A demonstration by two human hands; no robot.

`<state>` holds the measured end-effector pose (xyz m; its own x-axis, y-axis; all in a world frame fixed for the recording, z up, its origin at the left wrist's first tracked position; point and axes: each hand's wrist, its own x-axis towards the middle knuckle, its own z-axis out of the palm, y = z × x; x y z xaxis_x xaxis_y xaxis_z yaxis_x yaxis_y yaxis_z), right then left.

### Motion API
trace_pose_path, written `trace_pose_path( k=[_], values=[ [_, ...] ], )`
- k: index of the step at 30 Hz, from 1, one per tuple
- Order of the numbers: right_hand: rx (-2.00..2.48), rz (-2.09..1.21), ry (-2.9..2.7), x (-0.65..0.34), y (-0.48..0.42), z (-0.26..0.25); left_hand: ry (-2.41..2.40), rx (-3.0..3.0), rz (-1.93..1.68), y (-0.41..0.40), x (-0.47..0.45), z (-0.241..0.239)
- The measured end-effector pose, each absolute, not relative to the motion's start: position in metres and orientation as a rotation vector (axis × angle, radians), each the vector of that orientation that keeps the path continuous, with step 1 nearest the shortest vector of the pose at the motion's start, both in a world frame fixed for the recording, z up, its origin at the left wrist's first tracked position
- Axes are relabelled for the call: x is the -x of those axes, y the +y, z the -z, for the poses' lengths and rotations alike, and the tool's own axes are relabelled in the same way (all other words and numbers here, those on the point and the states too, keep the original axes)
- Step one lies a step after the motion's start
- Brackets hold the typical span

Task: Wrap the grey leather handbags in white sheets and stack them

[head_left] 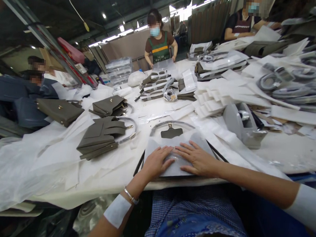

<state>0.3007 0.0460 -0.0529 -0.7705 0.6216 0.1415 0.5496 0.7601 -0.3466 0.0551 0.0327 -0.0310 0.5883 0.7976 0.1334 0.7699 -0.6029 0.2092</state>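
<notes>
On the far left a grey handbag lies on white paper, and 2 more grey handbags lie stacked nearer to you. Your left hand rests flat, fingers spread a little, holding nothing, on the paper-wrapped bag at the table edge in front of you. Your right hand lies flat beside it, fingers slightly apart, also pressing the wrapping. A grey tape dispenser stands to the right. You see no readable writing.
</notes>
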Motion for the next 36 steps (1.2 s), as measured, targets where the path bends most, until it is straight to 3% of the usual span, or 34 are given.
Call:
trace_pose_path(
  k=[22,36],
  values=[
    [0.766,-0.415,-2.736,-0.307,0.045,0.048,1.247,-2.591,-0.378,0.028,-0.047,0.043],
    [0.782,-0.082,-2.789,-0.314,0.042,0.054,1.205,-2.778,-0.116,0.024,-0.042,0.037]
  ],
)
